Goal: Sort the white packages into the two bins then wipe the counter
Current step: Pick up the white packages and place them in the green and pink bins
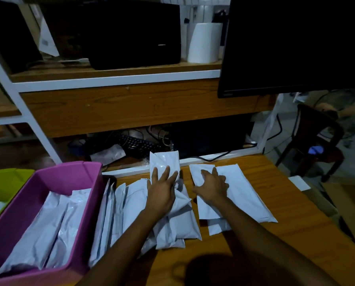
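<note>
A heap of white packages (pixel 178 219) lies on the wooden counter (pixel 296 234). My left hand (pixel 162 188) rests with spread, straight fingers on a package (pixel 164 162) at the far end of the heap. My right hand (pixel 211 186) lies flat on a flat white package (pixel 205 205) beside a longer one (pixel 246 195). A pink bin (pixel 86 176) at the left holds two or three packages (pixel 46 228). A green bin (pixel 5 178) stands further left with something white inside. More packages (pixel 110 213) lean against the pink bin's right wall.
Behind the counter a lower shelf carries a keyboard (pixel 135 143) and cables. A dark monitor (pixel 292 48) hangs at upper right. A black printer (pixel 131 38) and a white roll (pixel 205 42) stand on the upper shelf. A chair (pixel 317 141) is right of the counter.
</note>
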The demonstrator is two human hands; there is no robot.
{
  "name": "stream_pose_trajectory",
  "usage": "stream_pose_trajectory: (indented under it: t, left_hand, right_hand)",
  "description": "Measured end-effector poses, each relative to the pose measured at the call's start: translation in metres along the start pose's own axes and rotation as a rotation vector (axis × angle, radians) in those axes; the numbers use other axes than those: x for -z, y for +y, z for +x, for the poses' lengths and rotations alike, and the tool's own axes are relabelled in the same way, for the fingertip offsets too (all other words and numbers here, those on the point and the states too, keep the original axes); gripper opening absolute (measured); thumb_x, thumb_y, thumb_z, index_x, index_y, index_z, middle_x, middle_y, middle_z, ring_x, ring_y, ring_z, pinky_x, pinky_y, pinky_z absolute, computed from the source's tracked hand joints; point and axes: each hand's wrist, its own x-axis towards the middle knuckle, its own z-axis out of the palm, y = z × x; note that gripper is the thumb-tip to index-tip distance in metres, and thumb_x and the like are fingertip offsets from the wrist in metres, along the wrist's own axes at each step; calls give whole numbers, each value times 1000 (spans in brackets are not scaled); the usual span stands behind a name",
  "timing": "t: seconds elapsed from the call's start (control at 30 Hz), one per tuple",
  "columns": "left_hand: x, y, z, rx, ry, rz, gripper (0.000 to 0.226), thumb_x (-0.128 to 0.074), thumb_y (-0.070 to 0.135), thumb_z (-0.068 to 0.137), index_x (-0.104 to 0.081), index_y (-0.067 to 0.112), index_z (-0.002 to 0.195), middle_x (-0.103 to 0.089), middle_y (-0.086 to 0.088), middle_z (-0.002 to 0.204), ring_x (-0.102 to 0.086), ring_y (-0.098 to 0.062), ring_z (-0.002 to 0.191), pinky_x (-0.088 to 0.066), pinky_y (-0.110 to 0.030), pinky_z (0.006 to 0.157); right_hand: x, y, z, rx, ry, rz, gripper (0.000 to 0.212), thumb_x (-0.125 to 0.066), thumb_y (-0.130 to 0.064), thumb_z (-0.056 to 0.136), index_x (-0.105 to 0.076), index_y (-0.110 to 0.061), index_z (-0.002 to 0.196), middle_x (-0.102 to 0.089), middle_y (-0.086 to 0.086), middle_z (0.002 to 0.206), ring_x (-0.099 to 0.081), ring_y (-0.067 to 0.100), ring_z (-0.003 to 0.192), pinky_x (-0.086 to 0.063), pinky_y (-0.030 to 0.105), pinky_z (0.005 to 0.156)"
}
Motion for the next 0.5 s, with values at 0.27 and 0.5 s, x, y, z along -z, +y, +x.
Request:
stream_pose_trajectory:
  t: [0.27, 0.5]
  left_hand:
    - [23, -35, -29, -113, 107, -111, 53, -19, 27, 97, -45, 25, 143, -34, -8, 154, -15, -42, 144, -24, -53, 115]
    - [61, -42, -87, -132, 213, -228, 49, -30, 23, 96, -44, 23, 144, -31, -4, 156, -10, -36, 146, -23, -51, 114]
  right_hand:
    - [11, -36, -66, 28, 309, 261, 77, -67, -45, 80, -36, -24, 146, -18, 8, 160, -22, 34, 140, -30, 52, 108]
    - [11, -63, -147, 75, 478, 438, 79, -70, -44, 75, -36, -30, 146, -16, 0, 161, -23, 26, 142, -37, 53, 108]
